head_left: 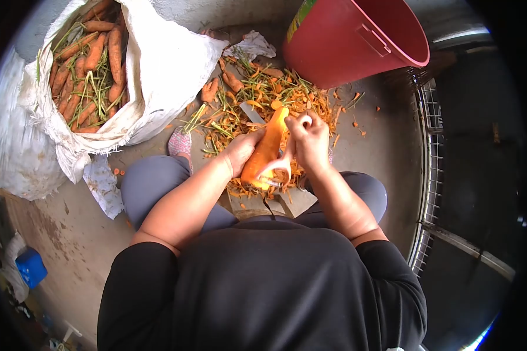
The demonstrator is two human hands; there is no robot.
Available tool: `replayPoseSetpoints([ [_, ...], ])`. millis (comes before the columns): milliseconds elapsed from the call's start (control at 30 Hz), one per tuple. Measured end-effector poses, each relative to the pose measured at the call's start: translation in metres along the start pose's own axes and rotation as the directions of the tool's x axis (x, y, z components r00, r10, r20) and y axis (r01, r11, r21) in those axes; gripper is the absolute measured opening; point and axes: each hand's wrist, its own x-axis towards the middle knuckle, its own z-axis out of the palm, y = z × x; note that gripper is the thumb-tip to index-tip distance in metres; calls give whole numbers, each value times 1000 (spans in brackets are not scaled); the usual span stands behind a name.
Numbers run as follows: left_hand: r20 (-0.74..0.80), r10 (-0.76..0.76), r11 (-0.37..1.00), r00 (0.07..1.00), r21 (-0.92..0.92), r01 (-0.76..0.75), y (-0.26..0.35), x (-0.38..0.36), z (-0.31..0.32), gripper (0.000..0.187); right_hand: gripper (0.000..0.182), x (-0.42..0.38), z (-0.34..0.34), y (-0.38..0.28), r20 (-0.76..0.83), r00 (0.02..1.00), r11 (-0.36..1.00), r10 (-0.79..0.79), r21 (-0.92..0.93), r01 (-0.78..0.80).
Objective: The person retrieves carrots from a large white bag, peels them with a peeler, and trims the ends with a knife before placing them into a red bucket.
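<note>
A thick orange carrot [266, 151] is held at a slant above the floor, its narrower end pointing away from me. My left hand [244, 152] is closed around its left side. In my right hand [310, 139] is a pale-handled peeler [286, 157], gripped by its handle. The peeler's head lies at the carrot's thick near end, and an orange strip hangs around there. Below and beyond the carrot, a heap of orange peelings [316, 105] and green stalks covers the floor, with a flat grey blade-like piece [251, 113] among them.
An open white sack [170, 64] of unpeeled carrots [93, 70] stands at the far left. A large red bucket [345, 44] tilts at the far right. Loose carrots [232, 81] lie beyond the peelings. A metal rack [430, 164] borders the right side; a blue container [31, 267] is at lower left.
</note>
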Motion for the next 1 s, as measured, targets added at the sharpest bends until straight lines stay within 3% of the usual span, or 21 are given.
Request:
replayPoseSetpoints([
  [67,116,33,996,993,73,-41,0,-4,-4,35,16,33,-4,15,-110,991,996,74,-43,-79],
  [133,24,-26,992,999,122,23,3,-7,3,36,18,79,-17,33,-278,951,990,135,73,-119],
  [200,-61,-9,994,998,108,16,3,-10,10,38,15,126,-41,52,-475,878,998,56,51,-36],
  [233,-53,-21,991,998,134,28,6,-13,14,41,16,145,-57,69,-542,837,997,-76,-39,66],
  [300,-49,26,989,998,144,-19,13,-18,29,41,17,142,-66,58,-556,830,978,47,195,75],
  [400,-51,57,984,997,173,-48,12,-13,23,40,18,91,-51,23,-392,916,925,88,374,72],
  [467,-62,37,993,997,116,-30,13,-10,17,40,17,45,-29,9,-189,973,945,133,321,-66],
  [533,-102,9,1000,995,-19,-11,10,-4,11,40,18,8,-7,13,30,997,956,78,280,-83],
  [600,-142,-18,998,990,-55,10,5,-3,13,40,17,4,4,26,107,993,989,-47,141,32],
  [667,-143,-37,998,989,43,44,6,-7,8,41,16,21,6,22,61,990,990,129,44,-132],
  [733,-147,-56,987,988,139,77,7,-9,3,41,15,57,3,23,-128,977,984,172,-20,-176],
  [800,-226,-66,993,972,82,87,2,-10,7,40,18,110,-14,57,-268,947,979,175,153,-138],
  [867,-201,-54,995,978,71,70,3,-12,7,40,25,149,-36,82,-405,911,997,78,26,-74],
  [933,-197,-25,998,980,56,37,9,-14,6,40,35,179,-62,123,-464,884,924,-52,-358,-134],
  [1000,-216,20,999,976,37,-12,16,-14,3,40,46,178,-70,141,-602,798,902,15,-336,-271],
])
